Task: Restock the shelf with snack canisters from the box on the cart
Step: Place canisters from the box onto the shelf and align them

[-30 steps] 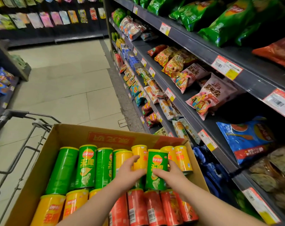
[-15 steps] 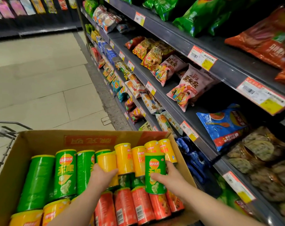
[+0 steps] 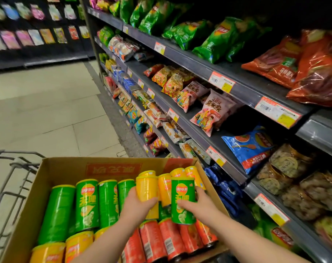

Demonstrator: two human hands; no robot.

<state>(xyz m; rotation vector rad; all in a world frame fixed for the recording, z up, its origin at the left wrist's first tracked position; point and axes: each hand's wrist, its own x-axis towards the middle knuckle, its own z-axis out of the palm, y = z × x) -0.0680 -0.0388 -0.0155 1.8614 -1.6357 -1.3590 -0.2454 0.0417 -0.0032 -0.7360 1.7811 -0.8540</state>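
Head view: fingers [image 3: 151, 201] of left hand [image 3: 136, 208] clasp yellow canister [image 3: 147, 186], right hand [image 3: 202, 205] green canister [image 3: 182, 198].

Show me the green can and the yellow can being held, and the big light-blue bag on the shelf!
green can [image 3: 182, 194], head view, on its front label.
yellow can [image 3: 146, 186], head view, on its plain side.
blue bag [image 3: 250, 149], head view, middle of its front.

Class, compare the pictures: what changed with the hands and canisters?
The left hand took hold of a yellow canister and lifted it a little. The right hand kept gripping the green canister. The box and its other canisters stayed put.
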